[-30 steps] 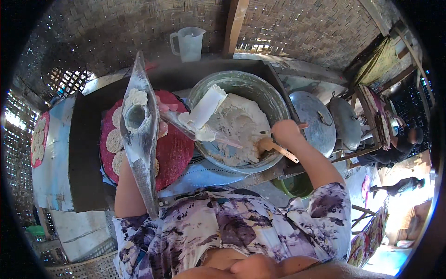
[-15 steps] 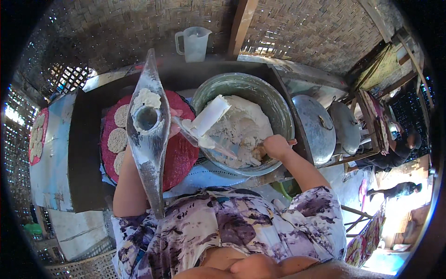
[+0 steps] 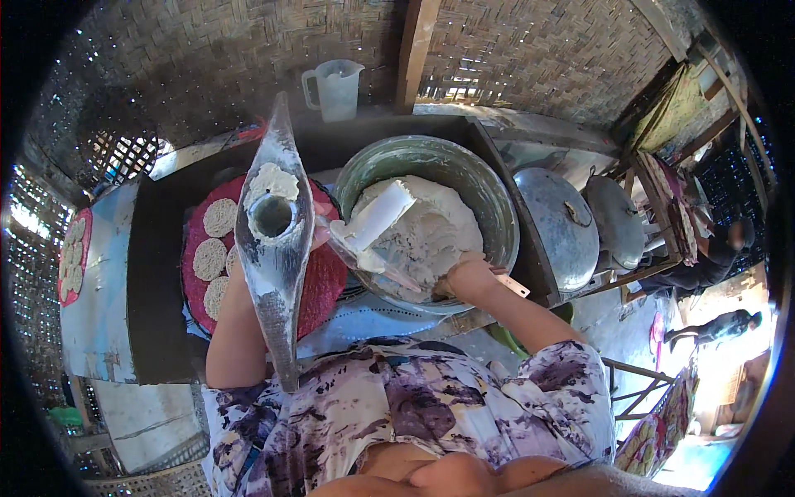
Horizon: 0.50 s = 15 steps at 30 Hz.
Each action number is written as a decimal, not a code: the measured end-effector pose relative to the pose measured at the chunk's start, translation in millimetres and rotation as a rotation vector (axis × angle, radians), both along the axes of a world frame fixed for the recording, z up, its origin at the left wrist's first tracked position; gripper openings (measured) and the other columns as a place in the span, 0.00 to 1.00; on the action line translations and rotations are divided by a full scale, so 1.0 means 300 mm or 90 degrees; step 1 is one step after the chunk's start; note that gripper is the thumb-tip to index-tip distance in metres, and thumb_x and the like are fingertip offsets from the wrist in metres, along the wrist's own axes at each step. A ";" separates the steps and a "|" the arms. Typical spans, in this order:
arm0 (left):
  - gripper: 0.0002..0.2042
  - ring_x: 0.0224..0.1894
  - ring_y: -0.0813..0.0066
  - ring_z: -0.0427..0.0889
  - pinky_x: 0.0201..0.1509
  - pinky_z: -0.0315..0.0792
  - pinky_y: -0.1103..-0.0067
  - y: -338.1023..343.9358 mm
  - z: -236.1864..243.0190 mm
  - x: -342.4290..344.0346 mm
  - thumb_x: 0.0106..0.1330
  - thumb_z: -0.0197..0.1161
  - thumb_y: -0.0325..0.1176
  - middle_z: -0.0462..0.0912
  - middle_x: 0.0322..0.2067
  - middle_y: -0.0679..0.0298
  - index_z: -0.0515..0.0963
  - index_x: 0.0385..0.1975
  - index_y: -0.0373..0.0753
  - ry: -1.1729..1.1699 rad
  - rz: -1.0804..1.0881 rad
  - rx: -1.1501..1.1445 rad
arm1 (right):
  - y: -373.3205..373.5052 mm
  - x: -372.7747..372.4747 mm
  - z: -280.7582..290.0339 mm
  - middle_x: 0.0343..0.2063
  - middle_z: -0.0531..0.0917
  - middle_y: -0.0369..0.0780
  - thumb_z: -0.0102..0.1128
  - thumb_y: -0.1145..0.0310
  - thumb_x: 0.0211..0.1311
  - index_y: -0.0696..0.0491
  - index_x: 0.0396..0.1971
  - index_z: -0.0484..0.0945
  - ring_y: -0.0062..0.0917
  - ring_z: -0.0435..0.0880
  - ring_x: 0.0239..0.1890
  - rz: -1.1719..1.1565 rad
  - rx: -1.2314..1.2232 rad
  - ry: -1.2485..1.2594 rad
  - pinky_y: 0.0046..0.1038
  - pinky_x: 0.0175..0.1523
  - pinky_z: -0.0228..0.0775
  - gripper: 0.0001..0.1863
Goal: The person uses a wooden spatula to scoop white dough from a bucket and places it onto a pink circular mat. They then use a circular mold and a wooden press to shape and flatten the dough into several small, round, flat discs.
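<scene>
My left hand (image 3: 319, 225), mostly hidden behind it, grips a long, pointed press body (image 3: 269, 286) with a round hole in its middle. White dough clings around the hole. Beside its fingers, a plunger (image 3: 379, 217) with a white cylinder and a dough-smeared handle lies tilted over the left side of a big greenish basin (image 3: 431, 149). My right hand (image 3: 469, 279) is low inside the basin, at the pale dough (image 3: 443, 219). It is closed round a tool whose flat, pale handle (image 3: 513, 285) sticks out past the wrist; the working end is hidden.
Under the press, a round magenta mat (image 3: 327, 286) bears several strand-textured dough discs (image 3: 209, 260). A clear pitcher (image 3: 338, 91) stands behind. Large metal lids (image 3: 556, 228) sit to the right of the basin. At the far left lies another magenta mat (image 3: 74, 257). Other people (image 3: 712, 261) are at far right.
My right hand has moved left and down into the dough, and the tool's handle now points lower right. My left hand still keeps the press upright over the mat.
</scene>
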<state>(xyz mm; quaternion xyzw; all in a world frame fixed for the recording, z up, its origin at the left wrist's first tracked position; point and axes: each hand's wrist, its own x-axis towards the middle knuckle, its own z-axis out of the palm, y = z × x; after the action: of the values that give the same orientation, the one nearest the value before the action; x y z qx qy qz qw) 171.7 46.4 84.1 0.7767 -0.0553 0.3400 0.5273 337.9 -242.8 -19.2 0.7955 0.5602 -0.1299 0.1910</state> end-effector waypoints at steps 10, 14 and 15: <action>0.15 0.30 0.76 0.76 0.32 0.74 0.78 -0.132 0.120 -0.032 0.48 0.65 0.26 0.76 0.29 0.65 0.71 0.37 0.37 0.156 0.104 -0.107 | -0.147 0.154 0.361 0.24 0.80 0.42 0.60 0.54 0.43 0.55 0.29 0.79 0.26 0.79 0.28 -0.292 0.057 0.270 0.27 0.33 0.68 0.19; 0.16 0.35 0.75 0.76 0.39 0.72 0.77 -0.040 -0.074 0.093 0.53 0.59 0.32 0.76 0.35 0.64 0.70 0.42 0.38 0.149 0.000 -0.216 | -0.216 0.212 0.508 0.18 0.76 0.33 0.64 0.56 0.43 0.56 0.33 0.79 0.17 0.71 0.21 -0.289 0.232 0.436 0.22 0.28 0.63 0.21; 0.18 0.36 0.76 0.76 0.42 0.71 0.78 -0.027 -0.095 0.133 0.50 0.61 0.32 0.77 0.35 0.64 0.70 0.42 0.37 0.166 0.000 -0.100 | -0.222 0.215 0.544 0.18 0.76 0.33 0.64 0.56 0.43 0.56 0.33 0.79 0.17 0.71 0.21 -0.280 0.239 0.420 0.22 0.28 0.63 0.21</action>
<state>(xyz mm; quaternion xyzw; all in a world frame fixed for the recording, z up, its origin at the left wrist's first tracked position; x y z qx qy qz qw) 211.6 38.2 55.7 0.7706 0.0404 0.2400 0.5890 402.6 -309.3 144.1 0.8324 0.4227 -0.3108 -0.1784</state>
